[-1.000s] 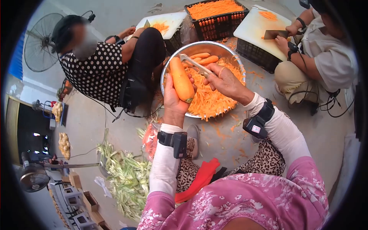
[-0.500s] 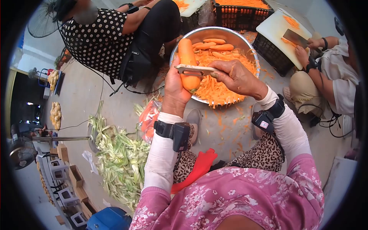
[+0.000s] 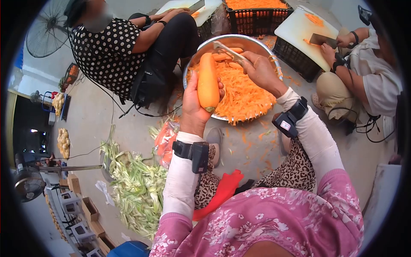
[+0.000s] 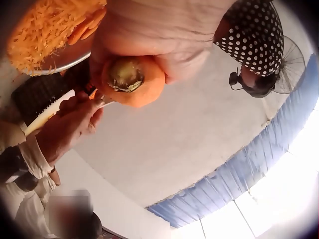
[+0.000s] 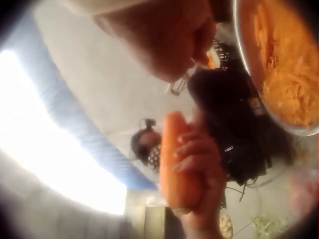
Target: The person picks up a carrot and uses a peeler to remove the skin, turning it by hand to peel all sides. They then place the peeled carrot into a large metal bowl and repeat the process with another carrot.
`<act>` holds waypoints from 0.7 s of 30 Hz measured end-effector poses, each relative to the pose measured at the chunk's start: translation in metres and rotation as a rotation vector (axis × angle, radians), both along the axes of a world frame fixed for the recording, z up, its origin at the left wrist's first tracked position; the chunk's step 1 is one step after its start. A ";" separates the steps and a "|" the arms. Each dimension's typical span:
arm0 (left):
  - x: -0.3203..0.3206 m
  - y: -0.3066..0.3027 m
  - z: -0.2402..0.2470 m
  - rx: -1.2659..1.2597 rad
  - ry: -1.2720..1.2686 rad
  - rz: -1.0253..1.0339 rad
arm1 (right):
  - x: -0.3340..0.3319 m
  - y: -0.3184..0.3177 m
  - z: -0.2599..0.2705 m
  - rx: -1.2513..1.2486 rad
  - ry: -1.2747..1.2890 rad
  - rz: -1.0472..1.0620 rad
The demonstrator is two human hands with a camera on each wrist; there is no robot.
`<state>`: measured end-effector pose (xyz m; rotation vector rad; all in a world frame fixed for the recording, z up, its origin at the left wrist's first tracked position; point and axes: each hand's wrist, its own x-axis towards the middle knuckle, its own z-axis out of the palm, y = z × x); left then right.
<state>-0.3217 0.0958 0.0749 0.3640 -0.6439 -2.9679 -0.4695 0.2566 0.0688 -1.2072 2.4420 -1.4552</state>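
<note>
My left hand [image 3: 195, 109] grips a thick, peeled-looking carrot [image 3: 207, 83], its stem end toward me and its other end pointing over the basin. In the left wrist view the green-brown stem end of the carrot [image 4: 149, 89] faces the camera. A pale peeler [image 3: 227, 51] is held in my right hand [image 3: 261, 73], its head just beyond the carrot's far tip. Below both hands stands a metal basin [image 3: 187, 70] heaped with orange shreds [image 3: 242, 96]. Several whole carrots [image 3: 222, 56] lie at its far side, partly hidden by the peeler.
A person in a dotted top [image 3: 107, 55] sits left of the basin. On the right another person cuts carrot with a cleaver [image 3: 322, 40] on a white board [image 3: 295, 28]. A black crate [image 3: 257, 21] holds more shreds. Corn husks [image 3: 137, 188] and bagged carrots [image 3: 166, 143] lie at left.
Half a second ago the peeler lay across the carrot's lower part; now it is lifted off and back by the far tip. The left hand still holds the carrot. The right person's cleaver has shifted slightly.
</note>
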 end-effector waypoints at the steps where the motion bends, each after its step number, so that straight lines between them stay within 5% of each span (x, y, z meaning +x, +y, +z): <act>1: -0.002 -0.003 -0.004 0.006 -0.001 -0.007 | 0.010 0.003 0.011 -0.101 -0.151 0.074; 4: -0.003 -0.003 -0.003 0.042 -0.014 -0.010 | 0.032 0.016 0.022 -0.132 -0.247 0.343; 8: 0.000 0.014 0.019 -0.062 -0.195 0.114 | 0.051 0.020 0.017 -0.111 -0.137 0.434; 14: -0.002 0.007 0.001 0.090 0.043 -0.129 | 0.013 0.015 0.012 -0.190 0.184 0.172; 16: -0.004 0.009 -0.003 0.067 0.009 -0.151 | 0.000 0.010 0.006 -0.038 0.325 0.004; 21: -0.008 0.017 -0.005 0.092 -0.090 -0.083 | 0.008 0.014 0.000 0.148 0.162 -0.077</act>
